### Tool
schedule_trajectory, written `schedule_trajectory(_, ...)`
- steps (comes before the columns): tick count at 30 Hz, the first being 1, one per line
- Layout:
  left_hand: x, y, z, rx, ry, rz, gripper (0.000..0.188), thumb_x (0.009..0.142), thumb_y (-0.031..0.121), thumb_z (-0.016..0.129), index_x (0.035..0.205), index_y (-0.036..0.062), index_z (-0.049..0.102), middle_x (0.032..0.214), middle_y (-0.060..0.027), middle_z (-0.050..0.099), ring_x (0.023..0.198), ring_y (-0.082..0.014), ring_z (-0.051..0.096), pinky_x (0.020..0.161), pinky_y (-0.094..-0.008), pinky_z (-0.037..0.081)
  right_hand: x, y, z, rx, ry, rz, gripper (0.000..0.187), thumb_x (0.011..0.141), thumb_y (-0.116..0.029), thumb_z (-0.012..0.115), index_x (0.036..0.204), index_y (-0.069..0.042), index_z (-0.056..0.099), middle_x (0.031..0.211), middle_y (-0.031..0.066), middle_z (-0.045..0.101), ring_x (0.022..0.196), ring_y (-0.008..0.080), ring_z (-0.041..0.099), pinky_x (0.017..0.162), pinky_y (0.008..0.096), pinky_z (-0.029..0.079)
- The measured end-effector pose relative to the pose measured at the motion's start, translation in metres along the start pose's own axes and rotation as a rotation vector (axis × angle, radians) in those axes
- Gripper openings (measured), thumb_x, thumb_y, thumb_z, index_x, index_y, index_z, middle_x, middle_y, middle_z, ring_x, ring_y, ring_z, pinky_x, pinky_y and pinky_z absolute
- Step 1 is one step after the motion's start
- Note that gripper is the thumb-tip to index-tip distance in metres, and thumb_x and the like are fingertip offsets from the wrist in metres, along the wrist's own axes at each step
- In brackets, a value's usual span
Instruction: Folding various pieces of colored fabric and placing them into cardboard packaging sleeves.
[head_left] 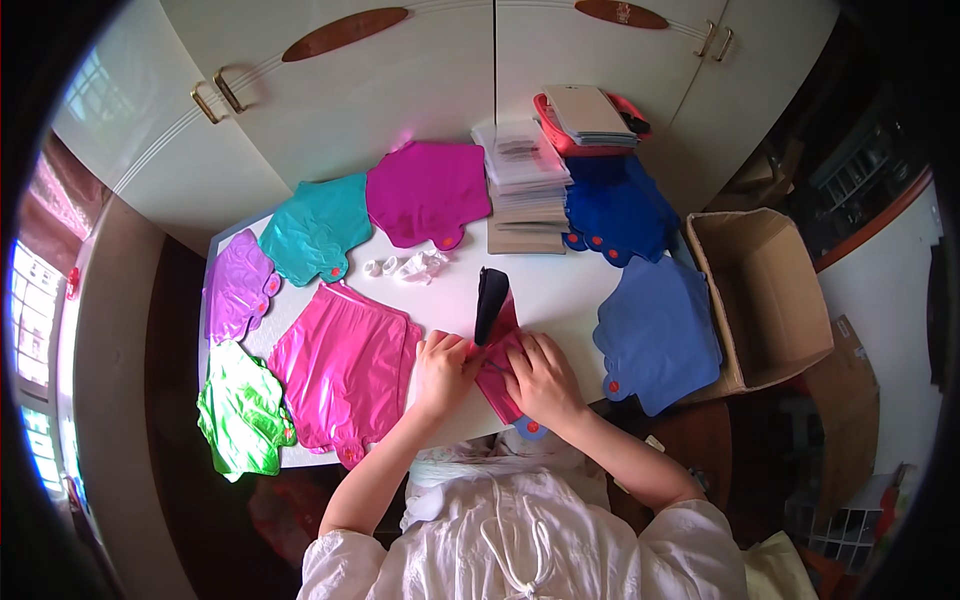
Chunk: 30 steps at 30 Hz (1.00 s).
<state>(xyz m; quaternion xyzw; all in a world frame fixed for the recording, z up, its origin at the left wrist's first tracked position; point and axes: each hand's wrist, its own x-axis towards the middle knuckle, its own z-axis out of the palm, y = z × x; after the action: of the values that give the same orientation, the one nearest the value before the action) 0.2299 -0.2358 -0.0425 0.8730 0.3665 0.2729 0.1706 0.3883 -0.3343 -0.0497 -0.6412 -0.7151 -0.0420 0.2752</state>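
Note:
Near the table's front edge, my left hand (445, 375) is closed, its fingertips pinching the left side of a folded dark-pink sheet (507, 322). My right hand (545, 380) grips the same sheet from the right, fingers curled over it. A black strip (491, 305) stands up from the sheet's far end, and its lower end is hidden by the fold and my fingers. A small blue rounded tab with a red dot (532, 428) shows below my right hand. Beside my left hand lies a large shiny pink flat piece (345, 365) with a scalloped edge.
Around the white table (540, 290) lie flat scalloped pieces: green (240, 415), purple (238, 290), teal (318, 228), magenta (428, 190), dark blue (620, 205) and light blue (660, 335). White crumpled bits (420, 266), a paper stack (525, 190), a red basket (555, 138) and an open cardboard box (765, 300) are also there.

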Motion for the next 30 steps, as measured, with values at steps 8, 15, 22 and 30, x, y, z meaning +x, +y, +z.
schedule_trajectory(8,-0.003,0.0,-0.004,0.039,0.002,0.11,0.017,0.069,0.012,0.07,0.085,0.0135,0.07,0.083,0.0021,0.066,0.087,-0.0209,0.056,0.077,-0.0362,0.041,-0.003,0.003,0.005,0.025,0.075,-0.01,0.029,0.079,-0.016,0.065,0.105,-0.001,0.061,0.112,0.0157,0.057,0.108,0.0329,0.053,0.095,0.0429,0.044)
schedule_trajectory(15,-0.007,0.002,-0.011,0.078,-0.045,0.272,0.032,0.065,0.003,0.064,0.095,0.0088,0.07,0.095,-0.0017,0.071,0.09,-0.0196,0.062,0.083,-0.0353,0.042,-0.009,0.007,0.003,0.11,-0.135,0.04,0.038,0.078,-0.018,0.067,0.111,-0.002,0.058,0.117,0.0188,0.055,0.111,0.0358,0.052,0.098,0.0444,0.043)
schedule_trajectory(22,-0.012,-0.003,-0.015,0.284,-0.117,0.475,0.031,0.079,0.011,0.055,0.108,0.0061,0.064,0.113,-0.0041,0.067,0.111,-0.0148,0.06,0.089,-0.0331,0.042,-0.016,0.011,0.006,0.361,-0.046,0.116,0.055,0.072,-0.027,0.071,0.119,-0.003,0.056,0.124,0.0209,0.053,0.115,0.038,0.051,0.099,0.0448,0.042)
schedule_trajectory(30,-0.015,-0.003,-0.018,0.362,-0.149,0.572,0.032,0.082,0.011,0.055,0.113,0.0072,0.064,0.116,-0.0045,0.066,0.114,-0.0153,0.06,0.093,-0.0372,0.042,-0.022,0.02,0.012,0.159,0.019,-0.029,0.054,0.074,-0.03,0.068,0.12,-0.004,0.057,0.122,0.0194,0.056,0.116,0.0345,0.052,0.099,0.0461,0.041)
